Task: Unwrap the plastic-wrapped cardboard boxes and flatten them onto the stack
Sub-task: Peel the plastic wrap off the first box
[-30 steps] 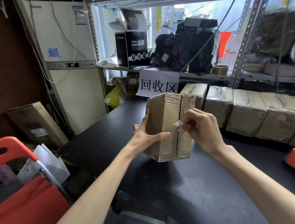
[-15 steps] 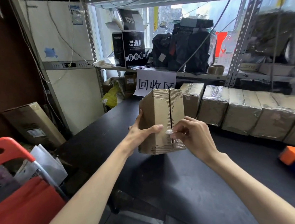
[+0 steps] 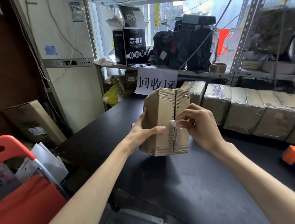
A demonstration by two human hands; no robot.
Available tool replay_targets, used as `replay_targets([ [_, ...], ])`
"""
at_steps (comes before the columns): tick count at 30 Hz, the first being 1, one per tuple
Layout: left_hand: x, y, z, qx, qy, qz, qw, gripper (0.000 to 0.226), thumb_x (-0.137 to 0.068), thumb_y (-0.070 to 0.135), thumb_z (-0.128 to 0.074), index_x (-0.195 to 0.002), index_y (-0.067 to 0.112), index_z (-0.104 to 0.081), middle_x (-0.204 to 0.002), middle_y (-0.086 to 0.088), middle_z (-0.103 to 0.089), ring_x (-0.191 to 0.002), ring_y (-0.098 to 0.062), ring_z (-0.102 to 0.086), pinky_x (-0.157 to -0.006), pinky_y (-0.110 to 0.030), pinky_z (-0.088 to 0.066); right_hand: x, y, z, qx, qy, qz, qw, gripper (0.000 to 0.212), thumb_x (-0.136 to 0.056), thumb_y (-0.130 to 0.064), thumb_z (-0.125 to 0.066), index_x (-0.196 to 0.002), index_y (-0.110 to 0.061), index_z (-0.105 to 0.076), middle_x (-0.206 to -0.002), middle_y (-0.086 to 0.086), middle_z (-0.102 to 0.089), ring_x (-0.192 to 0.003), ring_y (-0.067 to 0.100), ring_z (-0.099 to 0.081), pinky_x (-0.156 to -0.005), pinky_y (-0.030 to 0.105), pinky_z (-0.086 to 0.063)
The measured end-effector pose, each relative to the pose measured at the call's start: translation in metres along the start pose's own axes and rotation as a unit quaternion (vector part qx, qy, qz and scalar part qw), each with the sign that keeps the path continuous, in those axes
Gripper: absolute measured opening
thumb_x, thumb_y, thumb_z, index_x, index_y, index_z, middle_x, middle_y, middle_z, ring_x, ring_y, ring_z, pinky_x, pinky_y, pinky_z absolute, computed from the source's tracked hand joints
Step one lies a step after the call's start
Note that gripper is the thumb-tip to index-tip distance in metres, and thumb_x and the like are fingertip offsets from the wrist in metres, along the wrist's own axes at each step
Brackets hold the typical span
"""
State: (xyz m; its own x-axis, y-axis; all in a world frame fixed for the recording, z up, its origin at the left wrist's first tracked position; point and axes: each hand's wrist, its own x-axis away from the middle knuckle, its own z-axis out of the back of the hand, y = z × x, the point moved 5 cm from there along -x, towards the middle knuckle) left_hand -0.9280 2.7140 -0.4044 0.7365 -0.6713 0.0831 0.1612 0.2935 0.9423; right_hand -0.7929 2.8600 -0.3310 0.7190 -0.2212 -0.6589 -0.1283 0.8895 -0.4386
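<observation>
Head view: cardboard box (image 3: 162,124) held upright at frame centre, above black table (image 3: 180,186), flap seam toward camera. Left hand (image 3: 142,129) at 9 o'clock of box, gripping it, thumb flat across front, fingers behind side wall. Right hand (image 3: 199,124) at 3 o'clock, fingertips pinching clear plastic scrap (image 3: 175,123) at seam. Row of wrapped boxes (image 3: 244,111) on table at 2 o'clock, just behind. No flattened stack in sight. Risk of thin film tearing short under sideways pull, remnant left stuck; risk of box twisting out of one-handed grip
</observation>
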Motion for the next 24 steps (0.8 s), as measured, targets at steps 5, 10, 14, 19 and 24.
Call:
replay_targets([
  [5,0.001,-0.001,0.0,-0.009,0.011,-0.004,1.0,0.14,-0.028,0.09,-0.077,-0.149,0.062,-0.014,-0.146,-0.008,-0.042,-0.131,-0.029,-0.047,-0.112,-0.051,-0.041,0.014,-0.011,-0.004,0.039,-0.007,0.098,0.994,0.01,-0.083,-0.006,-0.074,-0.091,-0.011,-0.071,-0.084,-0.004,-0.061,-0.077,0.011,-0.055,-0.07,0.012,-0.043],
  [10,0.007,0.008,-0.004,-0.031,0.014,-0.017,0.999,0.136,-0.036,0.076,-0.074,-0.153,0.056,-0.008,-0.135,-0.002,-0.03,-0.123,-0.022,-0.039,-0.105,-0.037,-0.037,0.009,0.001,-0.004,0.001,-0.036,0.015,0.999,0.025,-0.069,0.005,-0.081,-0.079,-0.014,-0.068,-0.075,-0.005,-0.066,-0.07,0.01,-0.061,-0.065,0.032,-0.052],
  [14,0.006,0.011,-0.004,-0.028,0.041,0.003,0.999,0.139,-0.033,0.078,-0.071,-0.155,0.053,-0.007,-0.134,-0.003,-0.03,-0.13,-0.027,-0.038,-0.111,-0.045,-0.038,0.011,0.001,-0.008,-0.028,-0.17,0.012,0.985,0.045,-0.07,0.025,-0.056,-0.077,-0.015,-0.075,-0.074,-0.007,-0.07,-0.071,0.003,-0.069,-0.068,0.029,-0.058],
  [19,0.005,0.01,-0.008,-0.045,0.039,0.007,0.998,0.139,-0.033,0.079,-0.069,-0.153,0.057,-0.003,-0.128,-0.001,-0.028,-0.133,-0.031,-0.036,-0.113,-0.049,-0.038,0.017,0.008,-0.001,0.002,-0.049,-0.009,0.999,0.028,-0.071,-0.012,-0.087,-0.09,-0.026,-0.073,-0.081,-0.012,-0.06,-0.073,0.008,-0.06,-0.066,0.023,-0.049],
  [24,0.003,0.007,-0.014,-0.074,0.018,-0.015,0.997,0.144,-0.039,0.072,-0.078,-0.155,0.053,0.006,-0.13,0.001,-0.026,-0.135,-0.029,-0.035,-0.115,-0.052,-0.038,0.026,0.004,-0.004,0.011,0.005,0.035,0.999,0.023,-0.076,0.007,-0.072,-0.077,-0.015,-0.069,-0.077,-0.01,-0.063,-0.068,0.008,-0.056,-0.062,0.019,-0.043],
])
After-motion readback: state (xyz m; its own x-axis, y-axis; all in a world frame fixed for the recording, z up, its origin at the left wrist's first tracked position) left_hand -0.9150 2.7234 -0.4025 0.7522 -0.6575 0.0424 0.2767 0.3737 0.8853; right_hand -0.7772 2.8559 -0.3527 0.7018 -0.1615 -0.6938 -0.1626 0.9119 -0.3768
